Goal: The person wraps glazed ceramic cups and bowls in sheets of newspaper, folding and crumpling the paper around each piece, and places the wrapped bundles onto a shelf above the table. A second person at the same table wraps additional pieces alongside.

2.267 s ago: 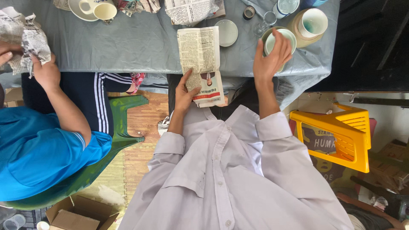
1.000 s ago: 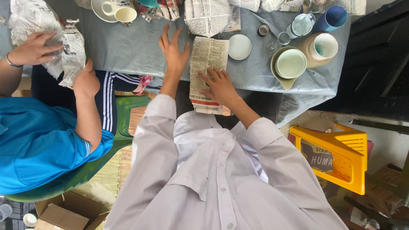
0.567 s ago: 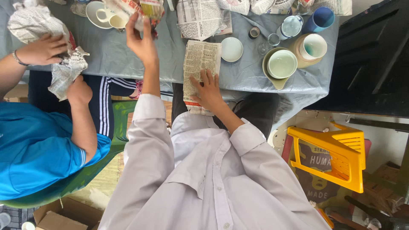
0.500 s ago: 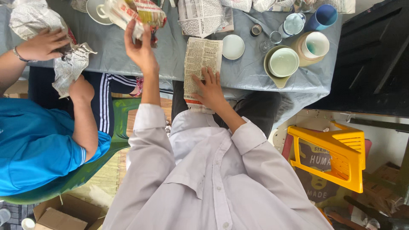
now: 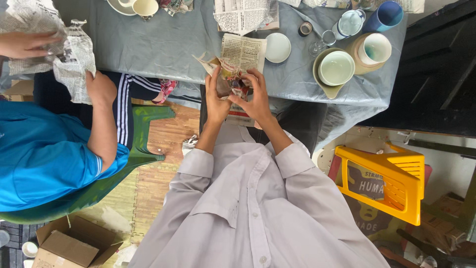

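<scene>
Head view, looking straight down over a person in a pale grey shirt seated at a surface (image 5: pixel 173 47) covered with a grey cloth. Both hands meet at its near edge. The left hand (image 5: pixel 216 99) and the right hand (image 5: pixel 255 97) hold a small bundle wrapped in colourful paper (image 5: pixel 231 82) between them; the fingers of both hands are curled and pinching the wrapping, so what is inside is hidden. The bundle sits on top of a folded newspaper sheet (image 5: pixel 243 52) that hangs over the surface edge.

To the right stand a white saucer (image 5: pixel 277 47), a pale green bowl (image 5: pixel 336 68), a tan cup (image 5: pixel 374 49) and a blue mug (image 5: pixel 386 15). On the left, another person in a blue shirt (image 5: pixel 44 159) presses crumpled newspaper (image 5: pixel 44 39) with both hands. A yellow plastic stool (image 5: pixel 384 181) lies on the floor at right.
</scene>
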### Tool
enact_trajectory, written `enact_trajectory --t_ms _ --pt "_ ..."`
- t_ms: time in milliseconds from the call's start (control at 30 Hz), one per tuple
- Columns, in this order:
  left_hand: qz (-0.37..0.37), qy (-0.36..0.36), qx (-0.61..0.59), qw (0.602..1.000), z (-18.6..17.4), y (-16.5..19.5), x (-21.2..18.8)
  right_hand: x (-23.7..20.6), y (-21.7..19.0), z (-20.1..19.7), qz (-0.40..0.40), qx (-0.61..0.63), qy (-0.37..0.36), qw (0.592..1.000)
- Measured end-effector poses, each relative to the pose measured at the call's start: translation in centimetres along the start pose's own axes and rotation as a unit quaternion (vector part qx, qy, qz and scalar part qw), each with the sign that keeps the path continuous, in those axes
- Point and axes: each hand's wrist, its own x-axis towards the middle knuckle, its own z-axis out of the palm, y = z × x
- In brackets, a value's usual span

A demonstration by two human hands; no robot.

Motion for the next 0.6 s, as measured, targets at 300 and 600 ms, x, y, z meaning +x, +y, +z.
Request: enact_trajectory --t_ms 300,600 --pt "-0.059 0.000 -0.126 0.990 -0.9 0.1 1.2 -2.8 4.4 -2.7 0.356 0.323 0.146 0.865" --pt "-0.193 0.096 -0.329 0.919 -2.3 -3.3 4.7 -6.9 4.5 -6.8 0.431 0.416 0.122 0.791"
